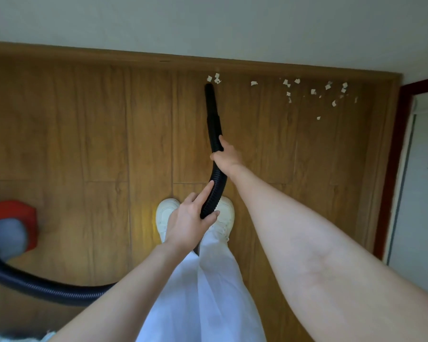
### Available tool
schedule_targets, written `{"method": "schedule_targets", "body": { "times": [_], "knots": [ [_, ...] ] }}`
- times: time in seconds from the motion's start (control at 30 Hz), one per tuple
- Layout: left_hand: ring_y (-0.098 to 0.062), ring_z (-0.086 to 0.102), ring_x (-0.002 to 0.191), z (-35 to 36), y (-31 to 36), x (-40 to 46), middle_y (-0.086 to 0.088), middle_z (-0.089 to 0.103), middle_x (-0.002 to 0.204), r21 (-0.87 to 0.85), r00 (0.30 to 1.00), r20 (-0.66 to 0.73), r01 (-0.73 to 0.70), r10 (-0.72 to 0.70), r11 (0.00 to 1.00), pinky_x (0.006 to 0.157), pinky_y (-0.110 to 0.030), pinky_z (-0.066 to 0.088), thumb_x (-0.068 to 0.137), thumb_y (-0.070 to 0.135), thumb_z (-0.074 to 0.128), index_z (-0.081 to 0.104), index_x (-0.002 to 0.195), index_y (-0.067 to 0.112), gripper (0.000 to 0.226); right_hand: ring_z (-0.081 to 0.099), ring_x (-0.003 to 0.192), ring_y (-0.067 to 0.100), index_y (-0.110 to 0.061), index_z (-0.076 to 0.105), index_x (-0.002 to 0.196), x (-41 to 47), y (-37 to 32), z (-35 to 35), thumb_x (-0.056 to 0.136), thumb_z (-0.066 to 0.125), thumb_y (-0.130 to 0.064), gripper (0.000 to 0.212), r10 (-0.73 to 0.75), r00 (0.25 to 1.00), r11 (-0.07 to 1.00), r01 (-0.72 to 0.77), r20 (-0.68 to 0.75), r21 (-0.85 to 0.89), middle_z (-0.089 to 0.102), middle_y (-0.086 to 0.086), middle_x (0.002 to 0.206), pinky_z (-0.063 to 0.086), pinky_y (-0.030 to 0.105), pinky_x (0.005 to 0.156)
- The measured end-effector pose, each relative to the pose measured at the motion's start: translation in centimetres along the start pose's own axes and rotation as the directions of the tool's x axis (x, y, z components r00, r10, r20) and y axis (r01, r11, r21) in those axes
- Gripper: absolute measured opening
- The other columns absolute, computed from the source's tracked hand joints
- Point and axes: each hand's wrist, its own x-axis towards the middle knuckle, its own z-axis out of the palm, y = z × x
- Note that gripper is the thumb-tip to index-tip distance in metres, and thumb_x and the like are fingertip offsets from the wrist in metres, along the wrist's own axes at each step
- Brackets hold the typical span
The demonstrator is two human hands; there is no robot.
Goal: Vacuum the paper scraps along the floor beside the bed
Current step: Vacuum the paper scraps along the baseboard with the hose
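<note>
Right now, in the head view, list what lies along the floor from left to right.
Red vacuum body → left hand on the black hose → right hand → scattered paper scraps by the baseboard → dark red door frame.

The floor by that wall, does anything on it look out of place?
Yes: torn paper scraps lie scattered on the wooden floor along the baseboard, trailing toward the right corner. A few sit at the hose tip.
</note>
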Motion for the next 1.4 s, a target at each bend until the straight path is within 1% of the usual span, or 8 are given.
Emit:
{"method": "schedule_targets", "body": {
  "times": [0.2, 0.4, 0.63, 0.77, 0.9, 1.13, 1.3, 1.4],
  "knots": [
    [-0.015, 0.056, 0.077, -1.7, 0.9, 1.4, 0.006, 0.053, 0.098, 0.029, 1.0, -0.001, -0.016, 0.016, 0.999, 0.06, -0.029, 0.047, 0.089, 0.038, 0.057, 0.022, 0.145, 0.044, 0.066, 0.054, 0.093, 0.017, -0.032, 0.016, 0.153, 0.8, -1.7, -1.0, 0.095, 0.042, -0.012, 0.067, -0.011, 0.999, 0.999, 0.009, -0.047, -0.035, 0.049, 0.003, 0.138, 0.042, 0.022, 0.059],
    [-0.017, 0.053, 0.072, -2.0, 2.7, 4.6, 0.006, 0.047, 0.089, 0.122, 0.994, 0.062, -0.092, 0.085, 0.988, 0.055, -0.03, 0.044, 0.089, 0.042, 0.055, 0.02, 0.145, 0.043, 0.067, 0.055, 0.111, 0.024, -0.032, 0.017, 0.153, 2.2, -1.4, -4.2, 0.094, 0.043, -0.012, 0.067, 0.065, 0.982, 0.997, -0.055, -0.176, 0.062, 0.043, 0.004, 0.146, 0.052, 0.036, 0.089],
    [-0.017, 0.053, 0.07, -2.3, 1.9, 4.4, 0.005, 0.047, 0.088, 0.128, 0.992, 0.077, -0.111, 0.102, 0.986, 0.055, -0.031, 0.046, 0.089, 0.042, 0.055, 0.019, 0.146, 0.04, 0.068, 0.053, 0.115, 0.025, -0.032, 0.016, 0.153, 1.9, -1.5, -3.8, 0.095, 0.043, -0.013, 0.067, 0.044, 0.988, 0.999, -0.042, -0.151, 0.021, 0.04, 0.003, 0.148, 0.05, 0.037, 0.095],
    [-0.016, 0.054, 0.071, -2.4, 0.5, 2.7, 0.004, 0.051, 0.093, 0.055, 0.997, 0.03, -0.067, 0.066, 0.996, 0.054, -0.028, 0.044, 0.089, 0.04, 0.056, 0.02, 0.147, 0.038, 0.068, 0.054, 0.113, 0.024, -0.034, 0.015, 0.153, 1.5, -2.4, -1.1, 0.096, 0.042, -0.014, 0.067, 0.001, 0.998, 0.998, -0.005, -0.059, -0.064, 0.043, 0.003, 0.146, 0.048, 0.029, 0.084],
    [-0.015, 0.057, 0.078, -2.4, -0.4, 1.5, 0.005, 0.055, 0.105, -0.008, 1.0, -0.001, -0.016, 0.016, 1.0, 0.062, -0.031, 0.05, 0.089, 0.039, 0.058, 0.02, 0.147, 0.04, 0.069, 0.056, 0.109, 0.024, -0.034, 0.013, 0.153, 1.5, -3.1, 0.9, 0.094, 0.042, -0.013, 0.069, -0.044, 0.999, 0.988, 0.046, 0.02, -0.146, 0.044, 0.003, 0.145, 0.047, 0.028, 0.079],
    [-0.017, 0.055, 0.072, -1.2, 2.1, 2.7, 0.005, 0.051, 0.094, 0.07, 0.999, 0.022, -0.043, 0.042, 0.997, 0.057, -0.03, 0.047, 0.089, 0.04, 0.057, 0.019, 0.146, 0.041, 0.068, 0.056, 0.104, 0.022, -0.034, 0.015, 0.153, 2.2, -1.6, -2.5, 0.094, 0.042, -0.014, 0.067, -0.012, 0.999, 0.995, 0.008, -0.033, -0.1, 0.047, 0.003, 0.143, 0.045, 0.025, 0.069],
    [-0.02, 0.056, 0.074, 1.0, 4.9, 4.9, 0.007, 0.049, 0.097, 0.183, 0.992, 0.045, -0.125, 0.118, 0.975, 0.055, -0.031, 0.043, 0.09, 0.037, 0.054, 0.018, 0.146, 0.044, 0.066, 0.051, 0.119, 0.027, -0.03, 0.017, 0.153, 3.1, 1.3, -8.4, 0.092, 0.046, -0.004, 0.072, 0.072, 0.995, 0.988, -0.062, -0.067, 0.144, 0.04, 0.005, 0.148, 0.048, 0.039, 0.097],
    [-0.021, 0.059, 0.075, 3.0, 6.5, 5.3, 0.005, 0.053, 0.106, 0.276, 0.984, 0.052, -0.18, 0.172, 0.944, 0.053, -0.028, 0.04, 0.091, 0.033, 0.055, 0.02, 0.146, 0.041, 0.066, 0.05, 0.12, 0.028, -0.031, 0.018, 0.152, 3.7, 3.5, -10.9, 0.092, 0.046, -0.003, 0.072, 0.093, 0.995, 0.972, -0.085, -0.025, 0.22, 0.039, 0.005, 0.148, 0.046, 0.047, 0.102]
  ]
}}
